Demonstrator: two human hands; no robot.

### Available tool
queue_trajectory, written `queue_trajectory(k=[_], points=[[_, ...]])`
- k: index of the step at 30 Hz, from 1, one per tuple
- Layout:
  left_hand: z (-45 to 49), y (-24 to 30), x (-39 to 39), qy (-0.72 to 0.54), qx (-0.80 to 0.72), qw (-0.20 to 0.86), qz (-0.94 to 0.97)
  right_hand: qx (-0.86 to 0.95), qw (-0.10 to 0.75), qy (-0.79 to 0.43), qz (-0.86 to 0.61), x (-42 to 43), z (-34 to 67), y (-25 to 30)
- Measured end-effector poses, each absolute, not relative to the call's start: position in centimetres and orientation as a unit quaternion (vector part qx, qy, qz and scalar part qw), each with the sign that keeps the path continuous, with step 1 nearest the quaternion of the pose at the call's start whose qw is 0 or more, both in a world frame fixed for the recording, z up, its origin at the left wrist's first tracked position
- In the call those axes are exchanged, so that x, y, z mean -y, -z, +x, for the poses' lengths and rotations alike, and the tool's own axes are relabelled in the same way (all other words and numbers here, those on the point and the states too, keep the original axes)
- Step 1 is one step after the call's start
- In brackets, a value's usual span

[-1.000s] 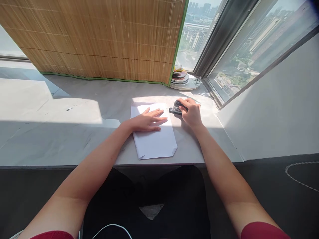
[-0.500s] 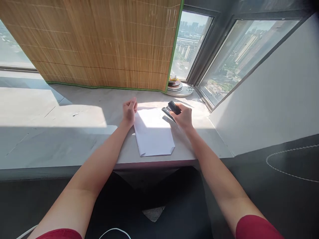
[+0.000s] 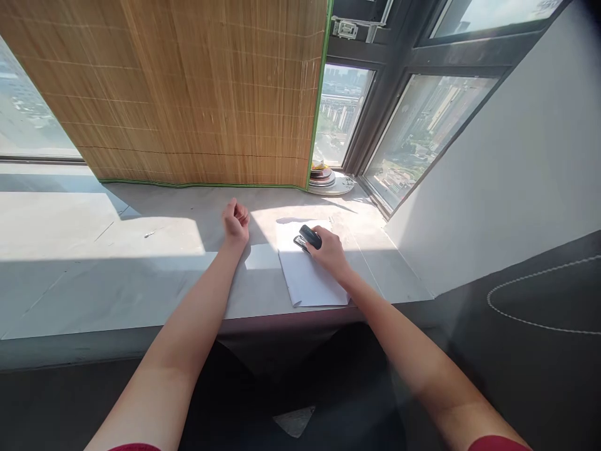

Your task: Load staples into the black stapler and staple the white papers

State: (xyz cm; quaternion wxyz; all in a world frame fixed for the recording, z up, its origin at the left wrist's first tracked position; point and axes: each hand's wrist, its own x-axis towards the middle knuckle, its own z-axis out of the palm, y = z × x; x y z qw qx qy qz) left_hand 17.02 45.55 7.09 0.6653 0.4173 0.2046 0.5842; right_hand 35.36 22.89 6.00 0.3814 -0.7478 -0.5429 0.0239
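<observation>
A white folded sheet of paper [image 3: 305,279] lies on the grey window ledge [image 3: 141,263] near its front edge. My right hand [image 3: 328,250] rests on the paper and is closed round a small black stapler [image 3: 307,238], which sits over the paper's far part. My left hand [image 3: 235,223] is to the left of the paper, off it, with its fingers curled into a loose fist and nothing visible in them.
A bamboo blind [image 3: 188,94] hangs behind the ledge. A stack of plates [image 3: 323,177] stands at the far right corner by the window frame. A white wall [image 3: 493,169] bounds the ledge on the right. Dark floor lies below.
My left hand has lifted off the paper, moved left and curled shut. My right hand has brought the stapler onto the paper. The camera has tilted upward.
</observation>
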Motion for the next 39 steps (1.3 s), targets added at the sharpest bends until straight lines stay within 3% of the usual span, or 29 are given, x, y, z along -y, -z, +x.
queue_trajectory(k=[5, 13, 18, 23, 39], points=[[17.1, -7.0, -45.4, -0.573, -0.199, 0.673, 0.423, 0.523, 0.397, -0.005, -0.755, -17.7, 39.0, -5.8], [17.0, -7.2, -45.4, -0.574, -0.207, 0.681, 0.405, 0.541, 0.373, -0.049, -0.752, -17.5, 41.3, -5.7], [16.8, -7.4, -45.4, -0.547, -0.172, 0.719, 0.394, 0.52, 0.437, -0.015, -0.734, -19.8, 46.8, -6.1], [15.7, -8.2, -45.5, -0.531, -0.151, 0.751, 0.363, 0.586, 0.361, -0.049, -0.724, -24.7, 49.5, -3.7], [9.8, -9.2, -47.7, -0.669, -0.167, 0.63, 0.357, 0.65, 0.26, -0.11, -0.705, -41.6, 27.9, -3.5]])
